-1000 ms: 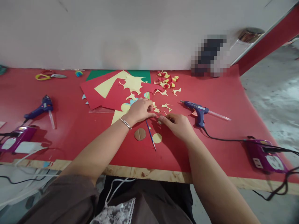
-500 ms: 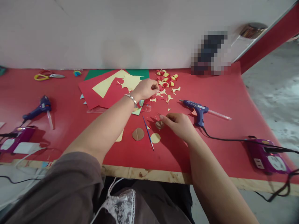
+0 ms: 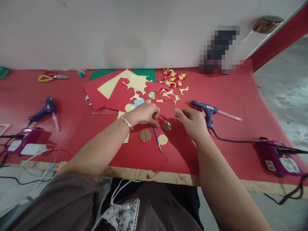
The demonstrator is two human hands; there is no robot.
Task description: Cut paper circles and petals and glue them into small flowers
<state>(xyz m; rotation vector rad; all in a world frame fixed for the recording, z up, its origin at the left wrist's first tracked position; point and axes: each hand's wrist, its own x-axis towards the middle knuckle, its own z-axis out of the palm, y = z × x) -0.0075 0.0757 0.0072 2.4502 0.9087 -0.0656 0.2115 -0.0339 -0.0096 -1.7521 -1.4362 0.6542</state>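
Observation:
My left hand, with a silver bracelet at the wrist, is over the red table with its fingers curled in. Its fingertips are at the upper end of a thin blue paintbrush; whether they touch it or hold anything is hidden. My right hand has thumb and forefinger pressed together, and what may be between them is too small to make out. Between the hands lies a small brown cardboard disc. A larger cardboard disc and a pale yellow paper circle flank the brush.
A blue glue gun lies right of my right hand, its cord running to a purple box. Another glue gun and yellow-handled scissors are on the left. Coloured paper sheets, yellow scraps and red-yellow curled pieces lie behind.
My left hand has come back from the yellow scraps toward me, to the top of the paintbrush. My right hand has drawn slightly away from the small cardboard disc, which now shows fully.

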